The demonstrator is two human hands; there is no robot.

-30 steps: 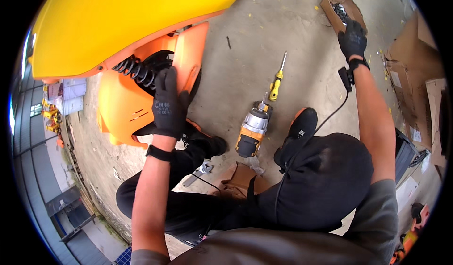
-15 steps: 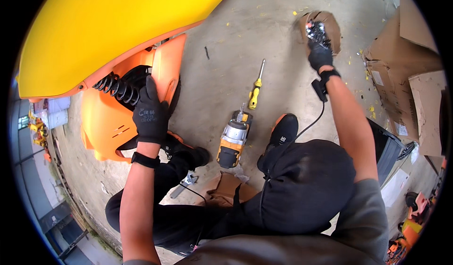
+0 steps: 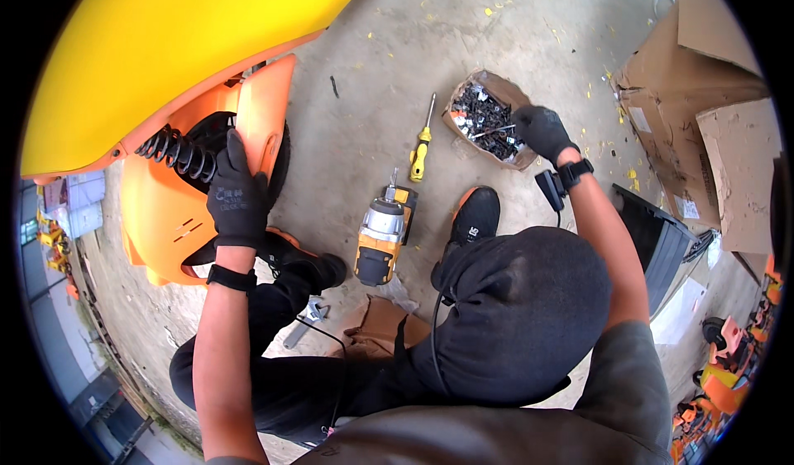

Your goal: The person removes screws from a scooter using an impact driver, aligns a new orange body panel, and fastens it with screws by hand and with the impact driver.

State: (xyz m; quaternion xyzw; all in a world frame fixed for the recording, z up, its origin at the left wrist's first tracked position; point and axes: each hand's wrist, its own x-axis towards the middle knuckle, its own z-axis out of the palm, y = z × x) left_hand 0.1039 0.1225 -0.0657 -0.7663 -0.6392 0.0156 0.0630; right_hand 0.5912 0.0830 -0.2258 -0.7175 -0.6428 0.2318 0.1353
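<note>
My left hand (image 3: 237,196), in a black glove, is closed around the lower edge of an orange plastic fender (image 3: 263,113). Beside it a black coil spring (image 3: 178,155) sits under the yellow body panel (image 3: 182,43). My right hand (image 3: 543,131), also gloved, is at the right rim of an open cardboard box (image 3: 523,160), its fingers bent together. Small dark and silver hardware pieces (image 3: 488,117) fill the box. A thin metal rod (image 3: 494,131) lies across them up to my fingertips; whether I hold it is unclear.
A yellow-handled screwdriver (image 3: 422,146) and a yellow-and-black power driver (image 3: 382,237) lie on the floor between my feet and the box. An adjustable wrench (image 3: 308,320) lies near my left leg. Large cardboard boxes (image 3: 674,117) and a black plastic panel (image 3: 653,242) stand at right.
The hardware box has come nearer and to the left, and my right hand has moved from over its contents to its right rim. My left hand keeps its place on the fender.
</note>
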